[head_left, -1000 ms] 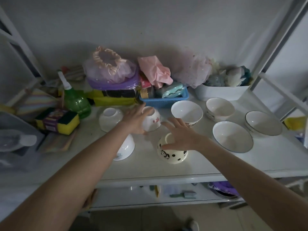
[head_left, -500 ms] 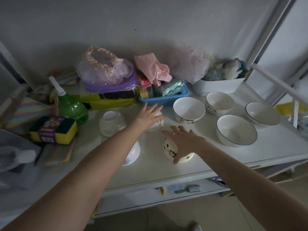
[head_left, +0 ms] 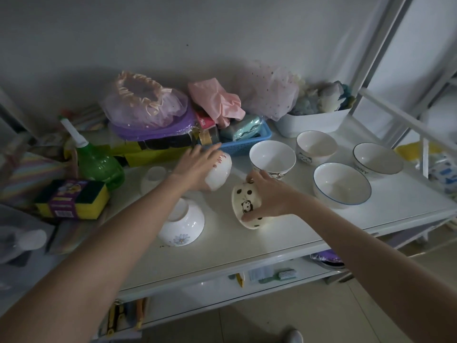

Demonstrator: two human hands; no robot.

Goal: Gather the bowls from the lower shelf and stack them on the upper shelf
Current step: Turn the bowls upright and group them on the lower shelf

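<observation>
- The right hand [head_left: 268, 196] gripped the tilted panda bowl [head_left: 247, 205], its mouth facing right.
- The left hand [head_left: 197, 169] cupped the red-lettered bowl [head_left: 218, 174] just left of it.

Glossy glazed ceramic is seen on the bowls [head_left: 342, 184]; the shelf [head_left: 247, 246] is smooth and faintly shiny, the basket [head_left: 249, 144] blue plastic, the bottle [head_left: 100, 167] clear green plastic

Dim room, white shelving before you

You face a plain grey wall [head_left: 173, 33]; a white metal frame [head_left: 376, 45] rises at your right, the white shelf [head_left: 284, 243] spreads below, and pale floor tiles [head_left: 247, 325] show beneath, all in weak light.
</observation>
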